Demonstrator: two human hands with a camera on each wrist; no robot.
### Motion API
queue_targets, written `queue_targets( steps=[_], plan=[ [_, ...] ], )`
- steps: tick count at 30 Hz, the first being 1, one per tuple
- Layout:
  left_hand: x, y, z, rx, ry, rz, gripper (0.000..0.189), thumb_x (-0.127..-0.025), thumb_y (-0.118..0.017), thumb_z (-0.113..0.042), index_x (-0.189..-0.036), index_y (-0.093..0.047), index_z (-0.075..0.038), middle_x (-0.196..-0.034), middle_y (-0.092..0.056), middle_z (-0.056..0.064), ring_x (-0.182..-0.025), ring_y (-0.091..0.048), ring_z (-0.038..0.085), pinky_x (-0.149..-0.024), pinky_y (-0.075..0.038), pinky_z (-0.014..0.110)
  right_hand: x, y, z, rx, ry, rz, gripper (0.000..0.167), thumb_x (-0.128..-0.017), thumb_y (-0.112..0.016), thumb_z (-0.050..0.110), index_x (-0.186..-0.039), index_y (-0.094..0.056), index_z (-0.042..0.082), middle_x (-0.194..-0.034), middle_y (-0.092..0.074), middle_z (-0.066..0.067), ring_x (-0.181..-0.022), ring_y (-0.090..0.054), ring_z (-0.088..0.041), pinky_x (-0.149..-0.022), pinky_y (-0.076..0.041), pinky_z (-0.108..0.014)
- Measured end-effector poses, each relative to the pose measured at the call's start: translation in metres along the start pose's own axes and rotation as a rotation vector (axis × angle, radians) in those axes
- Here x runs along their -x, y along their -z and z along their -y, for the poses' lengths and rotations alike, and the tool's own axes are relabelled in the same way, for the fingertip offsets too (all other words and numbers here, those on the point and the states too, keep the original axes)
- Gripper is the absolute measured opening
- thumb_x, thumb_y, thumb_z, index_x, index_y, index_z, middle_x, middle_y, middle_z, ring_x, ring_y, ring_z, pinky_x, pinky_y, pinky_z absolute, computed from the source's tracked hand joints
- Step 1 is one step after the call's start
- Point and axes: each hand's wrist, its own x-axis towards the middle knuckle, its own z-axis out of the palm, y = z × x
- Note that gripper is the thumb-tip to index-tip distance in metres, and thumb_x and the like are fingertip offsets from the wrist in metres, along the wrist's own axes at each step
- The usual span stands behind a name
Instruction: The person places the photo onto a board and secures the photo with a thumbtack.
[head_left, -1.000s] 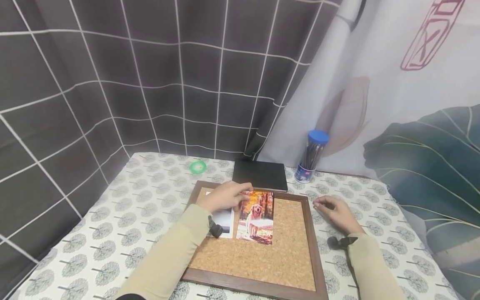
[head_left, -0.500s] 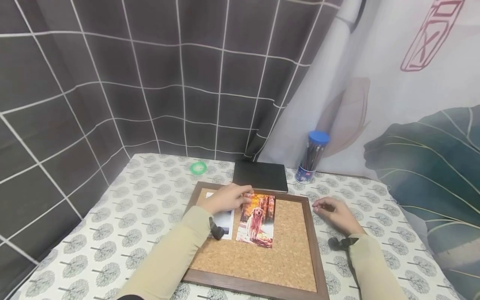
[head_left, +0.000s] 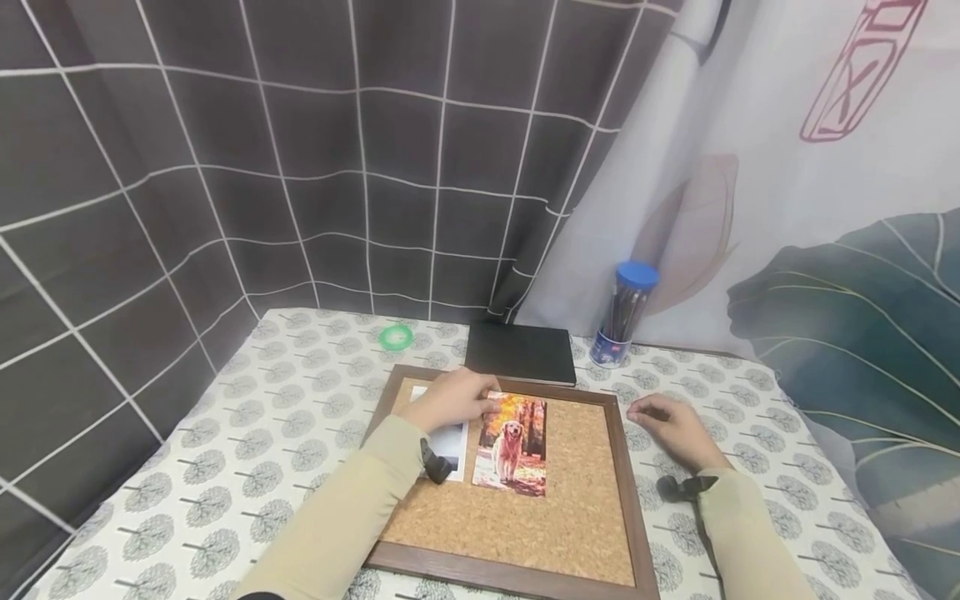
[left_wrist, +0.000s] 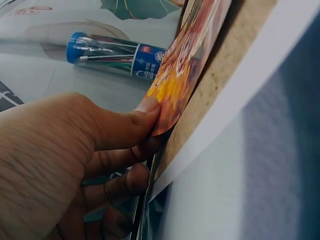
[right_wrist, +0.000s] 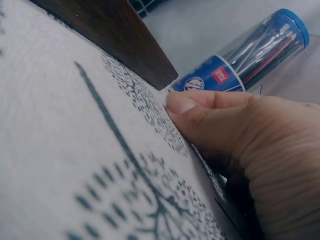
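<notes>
A glossy photo of a golden dog among autumn trees (head_left: pixel 510 446) lies over the corkboard (head_left: pixel 570 517) in its brown wooden frame. Its upper left corner is pinched by my left hand (head_left: pixel 453 400), thumb on top in the left wrist view, and that corner bends up off the cork. Left of it, a second photo (head_left: pixel 452 446) with a white border is partly covered by the same hand and wrist. Beside the frame's right edge my right hand (head_left: pixel 678 429) rests on the tablecloth, thumb and forefinger together, with nothing visible between them.
Behind the board lies a black notebook (head_left: pixel 521 352). To its right stands a clear tub of pencils with a blue lid (head_left: pixel 622 317). A green ring-shaped roll (head_left: pixel 396 337) sits at the back left. Curtains hang close behind the table.
The dog photo has shifted slightly toward the person, its top edge now lower on the board, with my left hand still pinching it. My right hand has stayed in place.
</notes>
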Motion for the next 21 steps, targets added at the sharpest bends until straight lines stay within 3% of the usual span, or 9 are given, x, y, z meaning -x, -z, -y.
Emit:
queue_targets(
  steps=[7,11,17,21],
  plan=[
    [0.001,0.001,-0.002,-0.059,0.026,-0.017,0.022,-0.093,-0.070,-0.045,-0.105,-0.072,-0.027,-0.081,-0.067,-0.016,-0.065,-0.056,0.004,-0.061,-0.046,0.027,0.000,-0.001,0.000,0.024,-0.050,-0.035,0.026,-0.095,-0.066,0.043,-0.106,-0.072,0.021,-0.108,-0.072,-0.001,-0.105,-0.064,-0.026,-0.094,-0.047,-0.054],
    [0.002,0.002,-0.002,-0.077,0.022,-0.013,0.022,-0.093,-0.069,-0.046,-0.105,-0.071,-0.027,-0.092,-0.071,-0.013,-0.071,-0.058,0.005,-0.064,-0.047,0.028,0.001,-0.002,0.002,0.037,-0.038,-0.051,0.027,-0.096,-0.066,0.043,-0.108,-0.073,0.020,-0.107,-0.073,0.000,-0.103,-0.065,-0.024,-0.092,-0.048,-0.048],
    [0.004,0.003,-0.001,-0.119,0.027,-0.027,0.027,-0.092,-0.069,-0.047,-0.108,-0.069,-0.026,-0.099,-0.063,-0.012,-0.080,-0.059,0.008,-0.071,-0.049,0.031,-0.002,-0.001,0.007,0.039,-0.025,-0.098,0.029,-0.096,-0.067,0.042,-0.109,-0.073,0.017,-0.108,-0.074,-0.003,-0.105,-0.065,-0.025,-0.095,-0.046,-0.049],
    [0.005,-0.001,0.000,-0.105,0.026,-0.024,0.026,-0.093,-0.069,-0.046,-0.110,-0.068,-0.026,-0.099,-0.058,-0.012,-0.080,-0.058,0.007,-0.072,-0.050,0.030,-0.001,-0.002,0.024,0.022,-0.013,-0.103,0.025,-0.095,-0.070,0.039,-0.107,-0.075,0.017,-0.112,-0.073,-0.005,-0.104,-0.064,-0.025,-0.093,-0.046,-0.049]
  ],
)
